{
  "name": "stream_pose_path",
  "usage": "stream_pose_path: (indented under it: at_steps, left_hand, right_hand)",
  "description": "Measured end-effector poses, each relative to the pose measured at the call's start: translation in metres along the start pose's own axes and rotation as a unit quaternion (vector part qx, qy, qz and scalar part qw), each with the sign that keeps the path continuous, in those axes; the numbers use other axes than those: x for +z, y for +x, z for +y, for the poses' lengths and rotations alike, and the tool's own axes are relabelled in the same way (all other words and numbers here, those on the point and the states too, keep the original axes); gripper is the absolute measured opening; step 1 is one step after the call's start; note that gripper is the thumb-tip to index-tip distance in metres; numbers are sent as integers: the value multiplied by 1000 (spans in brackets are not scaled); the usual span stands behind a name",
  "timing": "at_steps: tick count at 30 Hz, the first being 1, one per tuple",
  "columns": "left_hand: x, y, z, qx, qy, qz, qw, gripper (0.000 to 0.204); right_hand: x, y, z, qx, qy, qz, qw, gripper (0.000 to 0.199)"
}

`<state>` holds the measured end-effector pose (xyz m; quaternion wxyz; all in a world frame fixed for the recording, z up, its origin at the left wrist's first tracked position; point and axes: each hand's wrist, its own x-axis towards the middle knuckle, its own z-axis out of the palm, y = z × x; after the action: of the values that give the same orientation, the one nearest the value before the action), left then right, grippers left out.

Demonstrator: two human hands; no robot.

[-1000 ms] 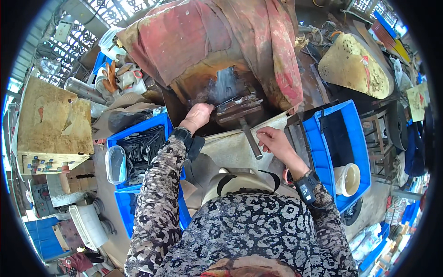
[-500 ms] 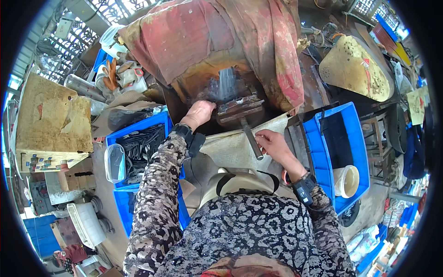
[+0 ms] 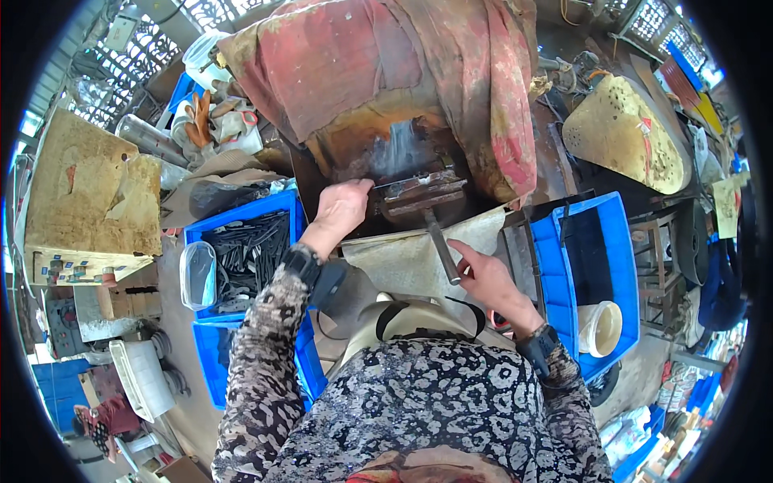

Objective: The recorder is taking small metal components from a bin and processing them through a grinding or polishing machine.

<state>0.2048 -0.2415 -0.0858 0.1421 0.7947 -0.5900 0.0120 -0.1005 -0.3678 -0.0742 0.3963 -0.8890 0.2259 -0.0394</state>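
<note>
My left hand [image 3: 341, 209] is closed at the left end of a dark metal fixture [image 3: 423, 193], its fingertips pinching what looks like a thin metal strip [image 3: 385, 184]; most of the strip cannot be made out. A round metal handle [image 3: 442, 246] sticks out from the fixture toward me. Just right of its near end is my right hand [image 3: 489, 280], fingers apart and holding nothing, the index finger pointing toward the handle. Behind the fixture, greyish water or spray [image 3: 398, 149] shows within a rusty, wet hollow. A stained red cloth [image 3: 338, 68] hangs over it.
At left, a blue crate [image 3: 296, 217] holds many dark thin metal pieces and a clear plastic tub [image 3: 198, 275]. To the right stands another blue crate [image 3: 555, 258] with a cream bucket [image 3: 600, 328]. A pale cloth [image 3: 394, 266] hangs below the fixture.
My left hand has drawn back slightly toward me and left. My right hand has moved a little toward me and right, with its index finger now stretched out.
</note>
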Motion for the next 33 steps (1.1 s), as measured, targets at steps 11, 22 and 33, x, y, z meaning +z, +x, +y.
stream_pose_path:
  at_steps: [11,22,33]
  left_hand:
    - [-27,-135,13,-131,-141,225,955,17]
    - [34,-195,23,-212,-267,33,940,22]
    - [166,-199,3,-411,-329,-35,850,53]
  right_hand:
    - [-16,16,45,158,111,-1,981,43]
    - [19,11,21,43,2,-34,999,38]
    - [1,-3,45,110,127,-24,985,48]
